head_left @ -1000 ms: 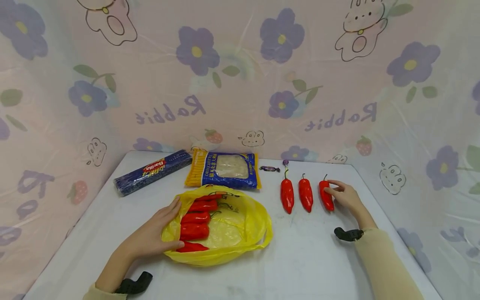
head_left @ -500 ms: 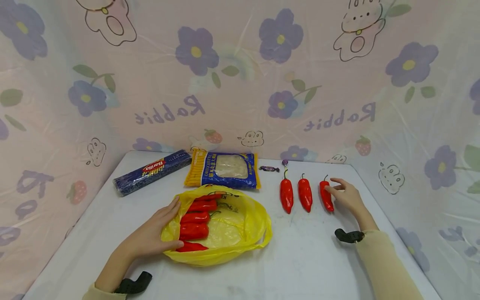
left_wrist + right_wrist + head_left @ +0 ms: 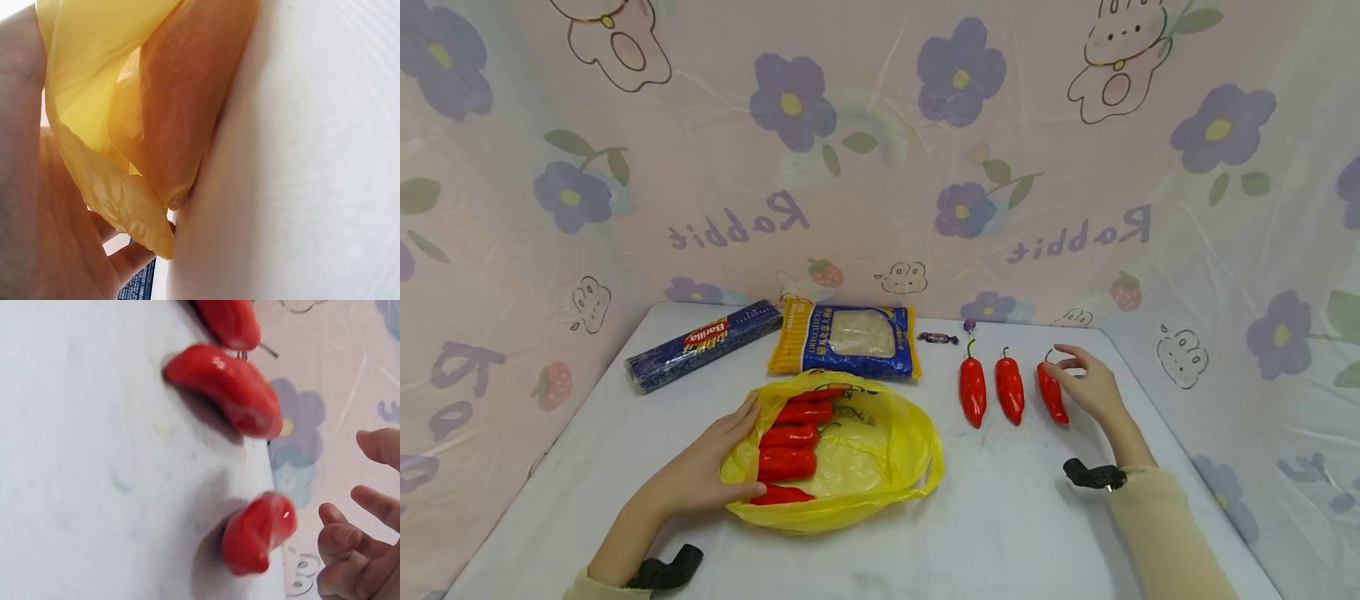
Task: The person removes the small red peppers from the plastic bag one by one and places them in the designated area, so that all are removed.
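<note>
A yellow plastic bag (image 3: 880,417) lies with its mouth open, several red peppers (image 3: 788,464) inside. My left hand (image 3: 707,467) holds the bag's left end, thumb at the near rim and fingers at the far side; in the left wrist view the yellow plastic (image 3: 94,94) covers part of that hand. To the right, three red peppers lie in a row: one on the left (image 3: 973,392), one in the middle (image 3: 1011,390) and one on the right (image 3: 1052,393). My right hand (image 3: 1090,385) hovers by the right pepper's stem end; the right wrist view shows its fingers (image 3: 340,540) apart from the pepper.
Behind the bag lie a blue-and-yellow pasta packet (image 3: 857,340) and a dark blue spaghetti packet (image 3: 703,346). A purple wrapped candy (image 3: 938,337) and a lollipop (image 3: 970,326) are near the back edge. A printed curtain (image 3: 880,183) surrounds the white table (image 3: 1000,517).
My right hand has left the right pepper's body and risen slightly toward its stem end, thumb and forefinger spread. The left hand and the bag keep their place.
</note>
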The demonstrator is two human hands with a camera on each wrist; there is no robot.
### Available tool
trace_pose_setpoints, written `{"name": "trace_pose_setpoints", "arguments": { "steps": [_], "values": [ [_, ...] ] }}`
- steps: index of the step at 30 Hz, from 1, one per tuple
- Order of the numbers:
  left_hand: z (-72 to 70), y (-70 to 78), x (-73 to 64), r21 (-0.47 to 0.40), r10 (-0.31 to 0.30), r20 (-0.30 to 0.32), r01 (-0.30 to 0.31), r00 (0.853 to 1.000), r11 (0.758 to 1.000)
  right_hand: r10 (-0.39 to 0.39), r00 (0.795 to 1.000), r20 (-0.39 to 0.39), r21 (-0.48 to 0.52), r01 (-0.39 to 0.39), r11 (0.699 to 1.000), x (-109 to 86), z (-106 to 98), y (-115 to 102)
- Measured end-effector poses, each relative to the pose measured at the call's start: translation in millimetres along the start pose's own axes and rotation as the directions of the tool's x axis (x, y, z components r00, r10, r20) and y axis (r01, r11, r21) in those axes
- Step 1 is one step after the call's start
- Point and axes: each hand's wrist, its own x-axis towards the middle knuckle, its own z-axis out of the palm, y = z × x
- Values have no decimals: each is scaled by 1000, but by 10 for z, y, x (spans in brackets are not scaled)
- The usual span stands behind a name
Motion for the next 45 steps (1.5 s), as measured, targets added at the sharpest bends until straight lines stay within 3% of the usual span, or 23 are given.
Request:
{"name": "trace_pose_setpoints", "arguments": {
  "steps": [6,17,22,29,39,45],
  "values": [
    [-13,7,-2,11,-4,2,4,1000,1000,-84,992,-90,69,90,994,-125,43,-348],
    [-13,21,5,-4,-18,9,18,1000,1000,-248,963,-105,230,266,936,-382,367,-1130],
    [-2,18,10,-13,-29,13,29,1000,1000,-339,934,-116,263,358,896,-529,531,-1470],
    [-1,6,7,-18,-28,13,28,1000,999,-445,893,-68,285,445,849,-691,801,-1844],
    [4,3,7,-16,-28,15,28,1000,999,-604,797,-8,348,568,745,-860,1212,-2223],
    [17,-11,6,-11,-27,13,27,1000,1000,-630,775,56,349,576,739,-991,1454,-2350]
  ]
}}
